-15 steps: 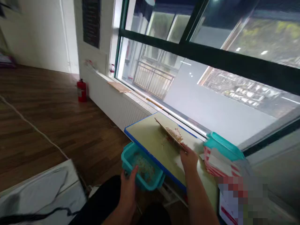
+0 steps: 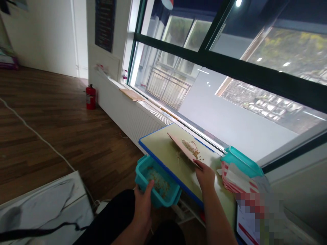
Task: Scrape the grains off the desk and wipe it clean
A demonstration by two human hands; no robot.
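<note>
At desk by the window, I see a pale green desk top (image 2: 163, 149) with a blue edge, butted up to the glass wall. Left hand (image 2: 143, 204) grips the near rim of a teal bin (image 2: 157, 185): thumb hooked over the rim, other fingers under it, out of view. The bin hangs off the desk, just below the blue edge on the floor side, and touches or nearly touches it. Loose grain lies in its bottom.

Right hand (image 2: 205, 175) rests on the desk top, fingers pressed together and pinching the near corner of a thin card (image 2: 182, 146). The card is tilted, far end raised, with a small heap of grains (image 2: 192, 147) on it. A few grains lie scattered on the desk beside it.

Right of that hand are a stack of red-and-white papers (image 2: 237, 180) and a teal lid (image 2: 240, 158), touching or overlapping; I can't tell which.

Room: dark wooden floor (image 2: 51, 129) with a white cable (image 2: 33, 131) running across it. A white radiator (image 2: 127, 112) sits under the sill, with a wooden plank (image 2: 131, 94) lying on top. A red fire extinguisher (image 2: 90, 97) stands by the wall corner. A white marbled slab (image 2: 46, 204) is at lower left with a black cable (image 2: 38, 232) over it.
</note>
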